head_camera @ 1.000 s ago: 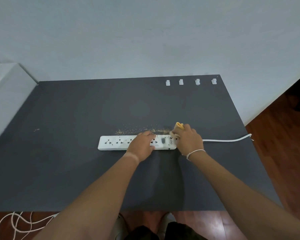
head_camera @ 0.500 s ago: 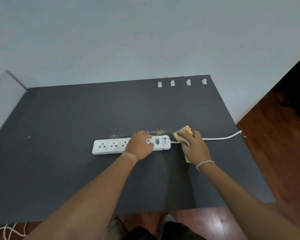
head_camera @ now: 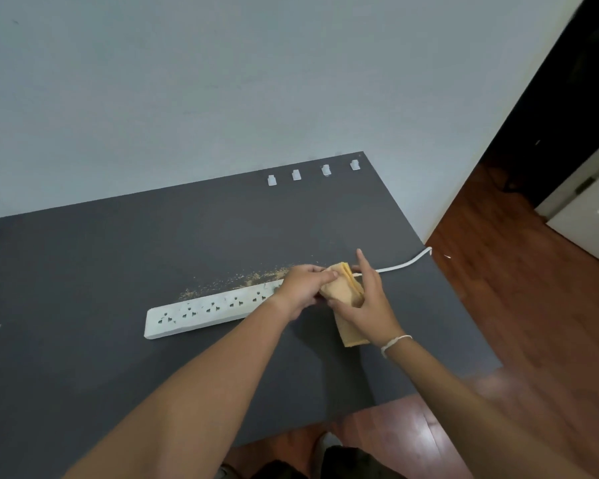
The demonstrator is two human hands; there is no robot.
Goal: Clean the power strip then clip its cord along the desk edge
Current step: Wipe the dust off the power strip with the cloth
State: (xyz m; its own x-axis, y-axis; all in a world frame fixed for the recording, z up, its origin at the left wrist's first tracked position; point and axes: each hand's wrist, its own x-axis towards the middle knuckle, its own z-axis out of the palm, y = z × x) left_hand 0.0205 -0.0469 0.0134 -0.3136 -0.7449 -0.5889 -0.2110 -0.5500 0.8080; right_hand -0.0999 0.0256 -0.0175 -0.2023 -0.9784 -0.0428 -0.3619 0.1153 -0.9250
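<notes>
A dark desk [head_camera: 118,271] stands against a pale wall [head_camera: 222,81]. On it lies a white power strip [head_camera: 201,312], its right end hidden under the hands, with a line of crumbs [head_camera: 242,280] just behind it. Its cord [head_camera: 405,264] runs to the right edge. The left hand [head_camera: 303,290] pinches a folded yellow cloth [head_camera: 343,292]; the right hand [head_camera: 363,305] cups it, forefinger raised. Four small clips [head_camera: 296,174] sit along the back edge.
</notes>
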